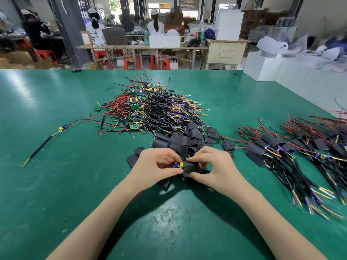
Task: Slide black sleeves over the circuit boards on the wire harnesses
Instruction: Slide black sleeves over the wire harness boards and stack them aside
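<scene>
My left hand (159, 164) fingers pinch circuit board (178, 165), mostly hidden; right hand (210, 166) fingers grip black sleeve (189, 167) at board's end; harness wires hidden below hands.

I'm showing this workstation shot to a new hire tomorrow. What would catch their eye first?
Probably the big tangle of unsleeved wire harnesses at the middle of the green table, red, black and yellow wires with small green boards. Next, the two hands in front: the left hand pinches a board with yellow and blue capacitors while the right hand holds a black sleeve at it. Finished sleeved harnesses lie in rows at the right.
</scene>
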